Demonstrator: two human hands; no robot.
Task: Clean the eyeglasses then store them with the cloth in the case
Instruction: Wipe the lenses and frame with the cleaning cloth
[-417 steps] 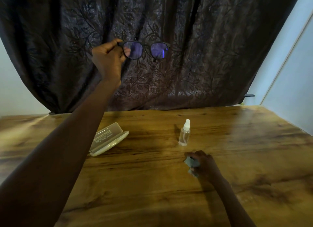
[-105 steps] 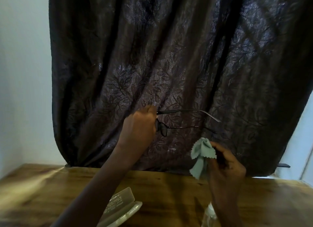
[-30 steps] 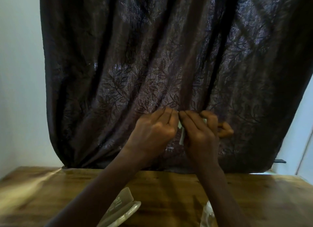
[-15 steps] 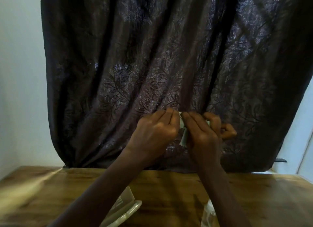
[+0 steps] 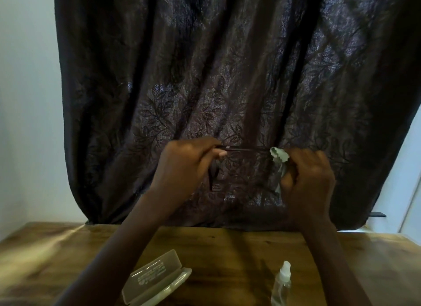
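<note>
I hold the dark-framed eyeglasses [image 5: 241, 149] up in front of the curtain, well above the table. My left hand [image 5: 186, 166] grips the front of the frame, which hangs edge-on below my fingers. One temple arm runs to the right towards my right hand [image 5: 309, 178]. That hand is closed on the pale grey-green cloth [image 5: 279, 162], pinched around the far end of the temple arm. The translucent glasses case [image 5: 155, 280] lies open on the wooden table [image 5: 227, 244] below my left forearm.
A small clear spray bottle [image 5: 282, 283] with a white nozzle stands on the table right of the case, under my right forearm. A dark leaf-patterned curtain [image 5: 227, 77] hangs behind the table. White walls flank it on both sides.
My hands were pressed together half a second ago. They have since moved apart, the right hand sliding the cloth rightwards along the temple arm. The view has tilted down a little.
</note>
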